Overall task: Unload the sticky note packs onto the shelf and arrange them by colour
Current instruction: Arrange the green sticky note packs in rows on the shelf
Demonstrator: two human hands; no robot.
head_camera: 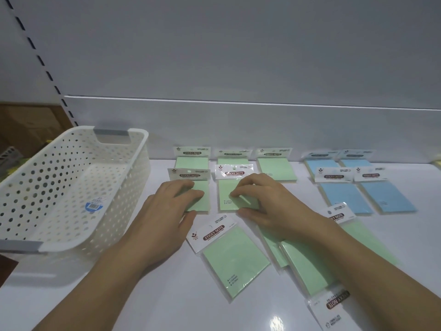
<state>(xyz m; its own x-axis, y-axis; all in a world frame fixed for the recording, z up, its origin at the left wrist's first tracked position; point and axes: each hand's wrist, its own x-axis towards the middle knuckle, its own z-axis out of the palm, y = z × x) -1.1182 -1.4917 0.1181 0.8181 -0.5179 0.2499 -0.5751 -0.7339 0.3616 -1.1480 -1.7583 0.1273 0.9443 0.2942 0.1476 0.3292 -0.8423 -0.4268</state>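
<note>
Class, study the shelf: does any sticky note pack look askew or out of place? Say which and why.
Yes. Near the front edge, one green pack lies tilted, and beside it a few more overlap in a heap, one turned with its label toward the viewer. The rows behind sit straight.

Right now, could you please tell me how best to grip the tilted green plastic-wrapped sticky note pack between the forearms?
Probably pinch the green sticky note pack across its side edges from above; it lies flat, uncovered, header pointing far-left.
</note>
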